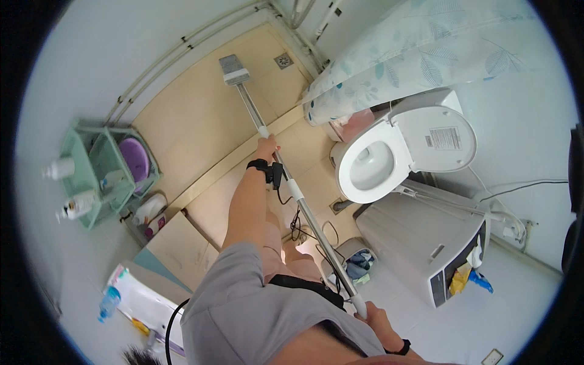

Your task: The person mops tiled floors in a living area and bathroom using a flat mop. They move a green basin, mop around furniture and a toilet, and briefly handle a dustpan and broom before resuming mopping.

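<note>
A flat mop (303, 207) with a metal pole runs slantwise across the view. Its grey pad and white head (234, 70) lie on the beige tiled floor in the far section, left of a floor drain (284, 60). My left hand (267, 148) grips the pole just below its upper white collar; a black strap with a small device and cable is on that wrist. Around the white grip at the pole's near end, my right hand (376, 317) is closed, with a black band on the wrist.
A raised sill (219, 169) crosses the floor. Right: shower curtain (365, 77), open toilet (372, 166), washing machine (410, 237), basket of clothes (353, 246). Left: green shelf (89, 173) with bottles and a purple basin (134, 159), cabinet (182, 244), washbasin (146, 292). Cables hang near my legs.
</note>
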Demonstrator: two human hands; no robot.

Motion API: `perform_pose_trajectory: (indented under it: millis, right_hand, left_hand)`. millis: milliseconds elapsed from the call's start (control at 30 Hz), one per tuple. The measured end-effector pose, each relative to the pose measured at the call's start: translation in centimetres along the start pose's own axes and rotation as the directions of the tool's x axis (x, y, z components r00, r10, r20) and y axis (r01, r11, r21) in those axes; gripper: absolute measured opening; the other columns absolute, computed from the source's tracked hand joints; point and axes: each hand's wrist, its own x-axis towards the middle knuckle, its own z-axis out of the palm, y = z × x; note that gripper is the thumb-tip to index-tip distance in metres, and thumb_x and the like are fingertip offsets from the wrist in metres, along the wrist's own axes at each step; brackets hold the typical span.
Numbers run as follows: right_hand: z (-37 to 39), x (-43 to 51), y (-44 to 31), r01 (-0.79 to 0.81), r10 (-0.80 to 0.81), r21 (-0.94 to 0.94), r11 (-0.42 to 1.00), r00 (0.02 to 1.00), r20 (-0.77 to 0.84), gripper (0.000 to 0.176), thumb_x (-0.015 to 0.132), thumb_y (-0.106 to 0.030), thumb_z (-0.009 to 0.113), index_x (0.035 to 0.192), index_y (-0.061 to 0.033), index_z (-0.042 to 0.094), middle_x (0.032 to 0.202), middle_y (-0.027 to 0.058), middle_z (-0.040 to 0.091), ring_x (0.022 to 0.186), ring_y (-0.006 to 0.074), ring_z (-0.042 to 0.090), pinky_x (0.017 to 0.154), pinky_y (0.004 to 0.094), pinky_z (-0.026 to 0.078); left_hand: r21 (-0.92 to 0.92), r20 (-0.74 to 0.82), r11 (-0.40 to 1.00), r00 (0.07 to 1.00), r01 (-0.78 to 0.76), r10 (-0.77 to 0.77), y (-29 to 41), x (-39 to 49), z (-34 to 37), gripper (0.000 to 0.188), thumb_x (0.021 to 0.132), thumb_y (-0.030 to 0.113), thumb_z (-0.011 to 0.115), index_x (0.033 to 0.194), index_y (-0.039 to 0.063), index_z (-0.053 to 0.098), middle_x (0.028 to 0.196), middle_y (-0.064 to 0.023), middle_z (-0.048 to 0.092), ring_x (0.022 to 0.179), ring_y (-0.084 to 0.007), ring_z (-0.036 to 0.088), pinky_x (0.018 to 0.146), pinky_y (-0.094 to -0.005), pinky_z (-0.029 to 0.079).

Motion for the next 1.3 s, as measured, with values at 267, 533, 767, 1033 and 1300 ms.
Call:
perform_pose_trajectory:
  millis: [267, 533, 767, 1033, 1300]
  right_hand:
    - [-4.5, 5.5, -3.9, 0.200, -0.182, 0.157, 0.967, 0.976, -0.118, 0.027, 0.072, -0.017, 0.064, 0.091, -0.0008, 0.054, 0.073, 0.0258, 0.059, 0.074, 0.0441, 0.058, 0.060, 0.0456, 0.047]
    - [-5.5, 9.6, -6.6, 0.285, -0.262, 0.132, 0.949, 0.950, -0.170, 0.025, 0.075, -0.020, 0.060, 0.087, 0.0014, 0.057, 0.078, 0.0251, 0.060, 0.078, 0.0427, 0.059, 0.067, 0.0464, 0.047]
    - [-4.9, 8.3, -7.5, 0.290, -0.249, 0.251, 0.923, 0.951, -0.182, 0.026, 0.071, -0.019, 0.064, 0.086, 0.0001, 0.056, 0.075, 0.0256, 0.059, 0.074, 0.0427, 0.059, 0.062, 0.0456, 0.047]
    - [-4.1, 6.6, -6.9, 0.240, -0.193, 0.295, 0.925, 0.964, -0.180, 0.025, 0.074, -0.016, 0.064, 0.085, 0.0012, 0.049, 0.072, 0.0251, 0.058, 0.069, 0.0430, 0.057, 0.058, 0.0463, 0.044]
    - [-6.2, 5.1, -7.5, 0.322, -0.266, 0.284, 0.903, 0.938, -0.221, 0.024, 0.074, -0.012, 0.065, 0.085, 0.0028, 0.050, 0.071, 0.0239, 0.057, 0.071, 0.0414, 0.057, 0.059, 0.0432, 0.045]
  left_hand:
    - [0.743, 0.301, 0.605, 0.950, -0.285, 0.077, 10.9, -2.3, 3.4, 0.035, 0.094, 0.029, 0.041, 0.103, -0.003, 0.052, 0.088, -0.0162, 0.055, 0.078, -0.0256, 0.051, 0.071, -0.0364, 0.044]
    - [-0.071, 0.496, 0.282, 0.211, -0.957, 0.842, 39.0, -9.1, 12.4, 0.040, 0.090, 0.020, 0.043, 0.124, -0.001, 0.041, 0.127, -0.0164, 0.044, 0.120, -0.0265, 0.040, 0.099, -0.0330, 0.032]
    - [-0.632, 0.540, 0.710, 0.480, -0.311, 0.691, 49.2, -17.1, 16.9, 0.070, 0.090, 0.030, 0.047, 0.137, -0.007, 0.011, 0.140, -0.0244, 0.023, 0.130, -0.0294, 0.025, 0.104, -0.0386, 0.024]
    - [0.136, 0.536, 0.479, 0.471, -0.867, 0.701, 39.4, -7.0, 7.1, 0.034, 0.093, 0.022, 0.040, 0.117, -0.001, 0.046, 0.127, -0.0127, 0.046, 0.118, -0.0273, 0.041, 0.098, -0.0358, 0.034]
    - [0.535, 0.645, 0.680, 0.762, -0.502, 0.055, 9.8, -3.1, 2.5, 0.028, 0.085, 0.016, 0.049, 0.110, 0.004, 0.052, 0.107, -0.0104, 0.055, 0.103, -0.0212, 0.051, 0.088, -0.0350, 0.041]
